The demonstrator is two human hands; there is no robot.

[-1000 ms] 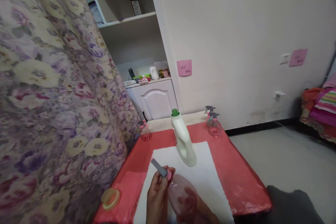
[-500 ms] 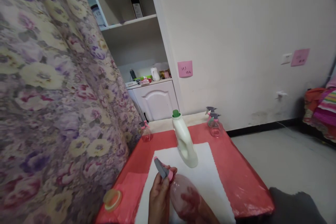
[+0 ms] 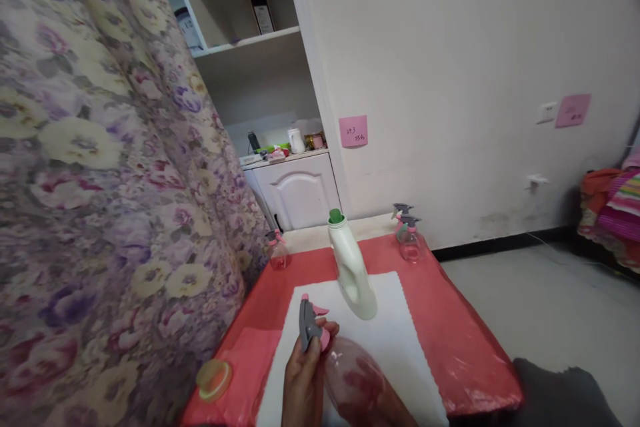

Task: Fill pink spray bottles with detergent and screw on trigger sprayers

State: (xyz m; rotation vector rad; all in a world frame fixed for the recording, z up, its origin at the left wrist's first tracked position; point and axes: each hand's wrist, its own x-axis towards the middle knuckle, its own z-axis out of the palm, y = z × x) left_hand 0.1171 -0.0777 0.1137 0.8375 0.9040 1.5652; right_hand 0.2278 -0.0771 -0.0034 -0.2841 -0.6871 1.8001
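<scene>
A clear pinkish spray bottle (image 3: pixel 350 363) is held tilted over the white cloth, low in the view. My left hand (image 3: pixel 304 373) has its fingers wrapped round the grey and pink spray head (image 3: pixel 310 325) at the bottle's neck. Around the bottle's body closes my right hand (image 3: pixel 375 387), partly seen through the plastic. Just beyond stands a pale green detergent jug (image 3: pixel 353 273) with a green spout, its handle facing me. Whether the spray head is fully seated on the neck cannot be told.
Red sheeting (image 3: pixel 470 340) covers the table under the white cloth (image 3: pixel 400 327). A yellowish round cap (image 3: pixel 214 380) lies at left. One spray bottle (image 3: pixel 278 253) stands back left, others (image 3: pixel 411 243) back right. A floral curtain (image 3: pixel 125 213) hangs along the left side.
The spray head has turned in my left hand, so its pink trigger now shows pointing right. My right hand still holds the bottle's body in nearly the same place.
</scene>
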